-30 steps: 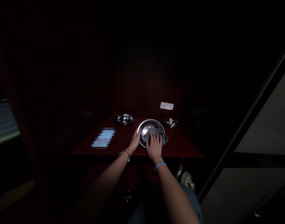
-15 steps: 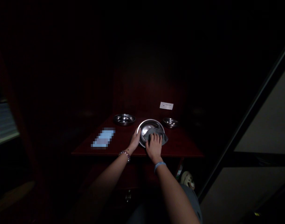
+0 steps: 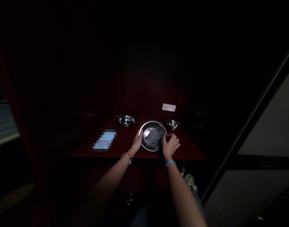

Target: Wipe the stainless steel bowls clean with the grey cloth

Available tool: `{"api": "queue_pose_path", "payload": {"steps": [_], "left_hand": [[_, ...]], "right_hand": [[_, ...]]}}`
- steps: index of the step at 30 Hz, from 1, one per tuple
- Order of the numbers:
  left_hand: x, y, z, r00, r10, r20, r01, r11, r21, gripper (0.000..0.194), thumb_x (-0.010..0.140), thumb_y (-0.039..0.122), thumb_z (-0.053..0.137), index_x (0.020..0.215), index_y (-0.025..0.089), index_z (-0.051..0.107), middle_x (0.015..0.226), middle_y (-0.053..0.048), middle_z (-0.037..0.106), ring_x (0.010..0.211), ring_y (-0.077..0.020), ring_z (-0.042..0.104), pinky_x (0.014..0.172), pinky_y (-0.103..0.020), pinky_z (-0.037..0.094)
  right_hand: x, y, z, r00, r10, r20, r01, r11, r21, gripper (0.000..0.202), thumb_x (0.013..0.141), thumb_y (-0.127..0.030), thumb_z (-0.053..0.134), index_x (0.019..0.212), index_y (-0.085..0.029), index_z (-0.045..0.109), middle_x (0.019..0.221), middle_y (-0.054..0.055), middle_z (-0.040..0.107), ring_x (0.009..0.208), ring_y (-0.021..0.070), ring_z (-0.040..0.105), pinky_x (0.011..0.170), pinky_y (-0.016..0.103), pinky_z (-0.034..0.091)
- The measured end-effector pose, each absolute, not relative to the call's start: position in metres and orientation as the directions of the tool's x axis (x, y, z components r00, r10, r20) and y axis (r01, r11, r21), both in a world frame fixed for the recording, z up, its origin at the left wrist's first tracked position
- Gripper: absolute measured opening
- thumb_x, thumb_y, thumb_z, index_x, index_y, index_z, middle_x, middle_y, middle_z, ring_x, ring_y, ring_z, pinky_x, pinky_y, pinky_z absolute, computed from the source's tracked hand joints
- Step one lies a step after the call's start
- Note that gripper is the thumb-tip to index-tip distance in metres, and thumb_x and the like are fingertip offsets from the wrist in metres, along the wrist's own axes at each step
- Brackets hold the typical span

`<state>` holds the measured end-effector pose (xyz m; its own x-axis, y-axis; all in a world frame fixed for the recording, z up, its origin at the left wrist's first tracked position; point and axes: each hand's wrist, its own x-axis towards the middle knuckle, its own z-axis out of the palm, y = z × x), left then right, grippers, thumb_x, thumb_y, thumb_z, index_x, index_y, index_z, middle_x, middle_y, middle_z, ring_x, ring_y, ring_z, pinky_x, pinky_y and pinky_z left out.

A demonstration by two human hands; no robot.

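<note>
Grey cloth [image 3: 156,139] in steel bowl [image 3: 147,130], left grip [image 3: 136,144] clasping bowl, hold of right grip [image 3: 170,147] unclear, 2 dishes [image 3: 126,121] [image 3: 173,125] behind bowl

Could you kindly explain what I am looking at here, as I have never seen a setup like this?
There is no machine: these are a person's own bare hands, seen by one camera worn on the head, looking forward and down. The left hand holds the near metal bowl by its left side. The right hand is at its right rim; its exact grip is hard to see. A grey cloth lies inside. On the dark red tabletop stand a second bowl, back left, and a third bowl, back right. The pale blue patch is pixelated, so I cannot say what it is.
</note>
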<state>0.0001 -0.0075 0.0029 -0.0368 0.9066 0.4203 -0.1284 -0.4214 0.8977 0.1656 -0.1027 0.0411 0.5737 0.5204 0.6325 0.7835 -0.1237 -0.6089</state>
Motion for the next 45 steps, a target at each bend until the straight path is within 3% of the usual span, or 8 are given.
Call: {"api": "queue_pose_path", "payload": {"steps": [3, 6, 10, 18, 28, 35, 45], "left_hand": [[0.0, -0.008, 0.003, -0.04, 0.908, 0.417, -0.125, -0.418, 0.9, 0.054, 0.098, 0.048, 0.047, 0.14, 0.017, 0.057, 0.146, -0.012, 0.059, 0.139, -0.0263, 0.051, 0.121, -0.043, 0.032], [0.0, -0.006, 0.002, -0.047, 0.908, 0.416, -0.121, -0.418, 0.9, 0.055, 0.097, 0.05, 0.047, 0.139, 0.015, 0.057, 0.146, -0.013, 0.059, 0.139, -0.0266, 0.051, 0.121, -0.043, 0.031], [0.0, -0.003, 0.0, -0.046, 0.903, 0.427, -0.133, -0.429, 0.894, 0.056, 0.097, 0.051, 0.045, 0.138, 0.015, 0.058, 0.146, -0.014, 0.058, 0.139, -0.0255, 0.051, 0.121, -0.041, 0.031], [0.001, -0.008, 0.004, -0.048, 0.901, 0.432, -0.125, -0.434, 0.892, 0.052, 0.098, 0.048, 0.045, 0.137, 0.016, 0.058, 0.146, -0.012, 0.059, 0.137, -0.0256, 0.052, 0.12, -0.041, 0.033], [0.001, -0.006, 0.002, -0.05, 0.905, 0.423, -0.129, -0.426, 0.896, 0.055, 0.096, 0.053, 0.047, 0.137, 0.017, 0.059, 0.145, -0.013, 0.06, 0.138, -0.0267, 0.051, 0.121, -0.043, 0.032], [0.001, -0.009, 0.004, -0.06, 0.912, 0.406, -0.114, -0.41, 0.905, 0.055, 0.097, 0.052, 0.047, 0.138, 0.017, 0.059, 0.144, -0.013, 0.06, 0.137, -0.0274, 0.052, 0.12, -0.043, 0.033], [0.001, 0.001, -0.003, -0.05, 0.894, 0.445, -0.122, -0.448, 0.886, 0.058, 0.097, 0.056, 0.045, 0.138, 0.017, 0.059, 0.145, -0.013, 0.06, 0.137, -0.0262, 0.052, 0.12, -0.041, 0.033]], "right_hand": [[0.16, -0.103, 0.04, 0.503, 0.568, 0.652, 0.828, -0.101, -0.551, 0.035, 0.096, -0.039, 0.042, 0.112, -0.017, 0.065, 0.115, 0.016, 0.063, 0.111, 0.0336, 0.049, 0.097, 0.046, 0.03], [0.157, -0.102, 0.037, 0.554, 0.557, 0.618, 0.797, -0.143, -0.586, 0.037, 0.094, -0.037, 0.045, 0.118, -0.02, 0.067, 0.123, 0.017, 0.059, 0.113, 0.0347, 0.047, 0.096, 0.047, 0.031], [0.159, -0.101, 0.035, 0.621, 0.526, 0.582, 0.746, -0.166, -0.645, 0.034, 0.092, -0.038, 0.047, 0.109, -0.021, 0.071, 0.127, 0.018, 0.055, 0.114, 0.0358, 0.045, 0.095, 0.047, 0.032], [0.161, -0.104, 0.036, 0.564, 0.543, 0.623, 0.801, -0.175, -0.572, 0.034, 0.093, -0.036, 0.049, 0.116, -0.019, 0.066, 0.139, 0.019, 0.05, 0.122, 0.0358, 0.042, 0.099, 0.047, 0.03], [0.169, -0.102, 0.03, 0.526, 0.547, 0.651, 0.833, -0.174, -0.526, 0.037, 0.095, -0.041, 0.042, 0.102, -0.018, 0.07, 0.128, 0.02, 0.058, 0.115, 0.037, 0.046, 0.094, 0.048, 0.034], [0.164, -0.105, 0.039, 0.436, 0.586, 0.683, 0.89, -0.167, -0.424, 0.038, 0.097, -0.04, 0.042, 0.11, -0.019, 0.071, 0.127, 0.018, 0.059, 0.11, 0.034, 0.049, 0.09, 0.044, 0.035], [0.16, -0.106, 0.039, 0.325, 0.641, 0.696, 0.943, -0.168, -0.286, 0.037, 0.093, -0.046, 0.052, 0.099, -0.017, 0.072, 0.116, 0.017, 0.064, 0.107, 0.0336, 0.052, 0.089, 0.042, 0.036]]}}
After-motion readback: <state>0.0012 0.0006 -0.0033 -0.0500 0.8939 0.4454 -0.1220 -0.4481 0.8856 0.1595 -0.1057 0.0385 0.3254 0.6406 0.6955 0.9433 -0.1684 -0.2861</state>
